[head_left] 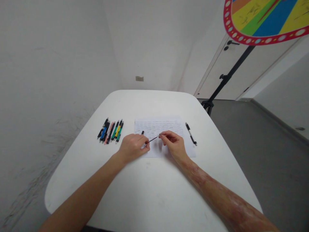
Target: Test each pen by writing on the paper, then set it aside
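A thin dark pen refill (153, 139) stretches between my two hands, above a sheet of handwritten paper (169, 151). My left hand (134, 145) is closed, its thumb and fingers pinching the refill's lower left end. Behind those knuckles a short black piece (142, 132) sticks out; whether it lies on the paper or is held cannot be made out. My right hand (175, 144) pinches the upper right end of the refill between thumb and fingertips, its other fingers curled. To the right of the paper lies a black and white pen (191, 134).
Several pens (111, 131) in black, blue, pink, green and yellow lie in a row on the left of the white table (149, 103). Walls stand behind and to the left. A colourful wheel (265, 19) on a black stand (229, 75) rises beyond the table's right edge.
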Motion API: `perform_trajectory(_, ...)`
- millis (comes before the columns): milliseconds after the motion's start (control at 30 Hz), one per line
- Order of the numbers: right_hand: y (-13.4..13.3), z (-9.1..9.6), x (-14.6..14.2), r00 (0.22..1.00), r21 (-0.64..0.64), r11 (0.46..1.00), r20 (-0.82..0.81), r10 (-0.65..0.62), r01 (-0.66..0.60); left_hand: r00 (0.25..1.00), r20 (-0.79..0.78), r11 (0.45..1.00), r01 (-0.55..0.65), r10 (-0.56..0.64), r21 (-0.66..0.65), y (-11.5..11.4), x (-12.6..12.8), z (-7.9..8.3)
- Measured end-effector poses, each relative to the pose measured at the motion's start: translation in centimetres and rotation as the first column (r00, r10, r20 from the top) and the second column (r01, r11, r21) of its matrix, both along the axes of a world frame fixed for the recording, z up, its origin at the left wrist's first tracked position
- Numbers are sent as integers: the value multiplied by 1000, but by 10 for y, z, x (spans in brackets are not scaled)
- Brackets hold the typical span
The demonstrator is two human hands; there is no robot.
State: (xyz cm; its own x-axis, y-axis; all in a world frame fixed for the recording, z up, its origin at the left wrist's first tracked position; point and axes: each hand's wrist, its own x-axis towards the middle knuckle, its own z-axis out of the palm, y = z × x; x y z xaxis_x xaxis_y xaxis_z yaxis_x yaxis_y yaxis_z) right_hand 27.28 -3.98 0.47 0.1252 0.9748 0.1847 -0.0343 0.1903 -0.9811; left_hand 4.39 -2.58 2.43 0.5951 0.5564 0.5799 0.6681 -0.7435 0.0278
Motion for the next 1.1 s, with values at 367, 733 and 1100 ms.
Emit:
perform_trajectory(367,-7,0,-3,979,51,990,163,124,-134,999,39,998,-2,4,-55,-4,4,0)
perform_trajectory(733,-4,-3,-3,997,64,996,49,56,-59,980,148,982,-111,134,-152,-3,-2,7)
perform_trajectory(1100,0,-3,2,984,162,978,-137,-111,133,978,-86,939,-204,188,-276,5,-25,1)
